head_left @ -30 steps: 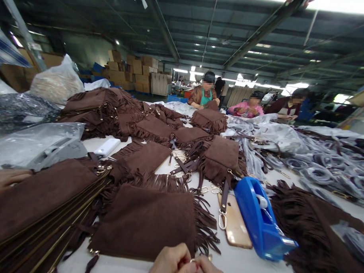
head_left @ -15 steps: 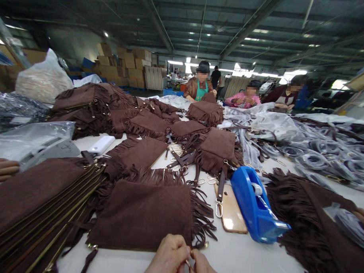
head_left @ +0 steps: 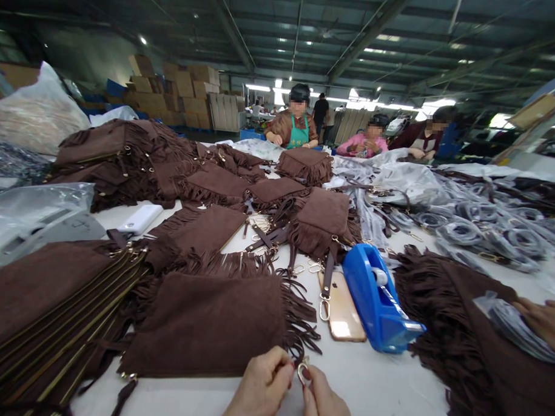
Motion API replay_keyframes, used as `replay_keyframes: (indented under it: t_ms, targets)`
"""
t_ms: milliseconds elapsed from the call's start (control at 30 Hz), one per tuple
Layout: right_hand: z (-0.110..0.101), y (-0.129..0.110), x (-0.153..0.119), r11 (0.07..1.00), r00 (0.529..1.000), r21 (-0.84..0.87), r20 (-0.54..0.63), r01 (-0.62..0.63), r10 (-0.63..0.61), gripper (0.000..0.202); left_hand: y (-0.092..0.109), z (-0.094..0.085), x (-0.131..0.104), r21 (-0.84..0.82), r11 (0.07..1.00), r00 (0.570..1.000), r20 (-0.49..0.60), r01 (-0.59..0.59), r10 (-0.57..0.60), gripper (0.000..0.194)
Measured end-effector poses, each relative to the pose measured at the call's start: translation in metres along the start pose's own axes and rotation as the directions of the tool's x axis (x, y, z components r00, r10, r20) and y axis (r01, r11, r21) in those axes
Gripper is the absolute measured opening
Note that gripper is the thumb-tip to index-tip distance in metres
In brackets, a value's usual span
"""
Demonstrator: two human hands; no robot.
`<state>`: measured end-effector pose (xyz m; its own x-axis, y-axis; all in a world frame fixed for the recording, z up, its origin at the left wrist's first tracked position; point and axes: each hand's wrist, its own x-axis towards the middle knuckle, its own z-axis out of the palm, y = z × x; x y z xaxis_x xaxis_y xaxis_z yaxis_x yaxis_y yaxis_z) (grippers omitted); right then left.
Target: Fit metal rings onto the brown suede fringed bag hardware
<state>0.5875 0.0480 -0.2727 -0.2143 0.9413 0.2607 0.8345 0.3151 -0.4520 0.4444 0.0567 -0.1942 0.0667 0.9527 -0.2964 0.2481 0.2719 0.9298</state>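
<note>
Left hand [head_left: 261,386] and right hand [head_left: 325,404] meet at the near edge of the bench [head_left: 375,387], fingertips pinched together on a small metal clasp [head_left: 302,373]. Both are closed on it. The clasp sits just off the fringed corner of a brown suede bag [head_left: 205,324] lying flat directly beyond the hands.

Left of that bag, a stack of bags [head_left: 41,309] with gold zip edges. To its right, a phone [head_left: 342,310] lies face down beside a blue tape dispenser [head_left: 377,299], touching or nearly so. Further right, more fringed suede [head_left: 459,336], with another person's hand [head_left: 544,323] on a plastic-wrapped bundle [head_left: 514,328].

The bench top is white and crowded with more bags, straps and clear wrapping. Workers [head_left: 299,121] sit at the far end. The room is a warehouse hall: dark steel roof, strip lights, stacked cartons [head_left: 172,92] at rear.
</note>
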Motion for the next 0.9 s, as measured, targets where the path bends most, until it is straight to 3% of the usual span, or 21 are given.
replay_keyframes:
  t_ms: [67, 133, 367, 567, 700, 800, 900]
  targets:
    - [0.001, -0.002, -0.001, 1.0, 1.0, -0.005, 0.001, 0.018, -0.018, 0.066, -0.001, 0.005, 0.003, -0.129, 0.984, 0.991, 0.078, 0.121, -0.112, 0.039]
    - [0.001, -0.004, -0.002, 0.999, 0.999, -0.023, 0.006, 0.041, -0.041, 0.066, -0.002, 0.008, 0.005, -0.162, 0.972, 0.982, 0.112, 0.169, -0.152, 0.046]
    - [-0.002, -0.008, 0.0, 0.99, 0.992, -0.065, -0.002, 0.125, -0.126, 0.06, 0.0, 0.009, 0.007, -0.13, 0.978, 0.986, 0.036, 0.163, -0.16, 0.038]
    - [0.003, -0.011, 0.001, 0.995, 0.994, -0.02, -0.052, 0.094, -0.095, 0.065, 0.001, 0.014, 0.007, -0.127, 0.986, 0.993, -0.025, 0.108, -0.112, 0.036]
    - [-0.001, -0.015, 0.002, 0.995, 0.998, 0.08, -0.036, 0.051, -0.048, 0.065, -0.008, 0.013, 0.007, -0.194, 0.97, 0.989, 0.012, 0.15, -0.15, 0.041]
    - [-0.01, -0.017, 0.005, 0.97, 0.998, 0.235, 0.042, -0.058, 0.05, 0.064, -0.016, 0.012, 0.003, -0.332, 0.943, 0.996, 0.081, 0.004, 0.025, 0.045]
    - [-0.022, -0.022, 0.005, 0.909, 0.985, 0.38, 0.085, -0.173, 0.152, 0.055, -0.018, 0.017, -0.006, -0.484, 0.862, 0.973, 0.081, -0.152, 0.217, 0.051]
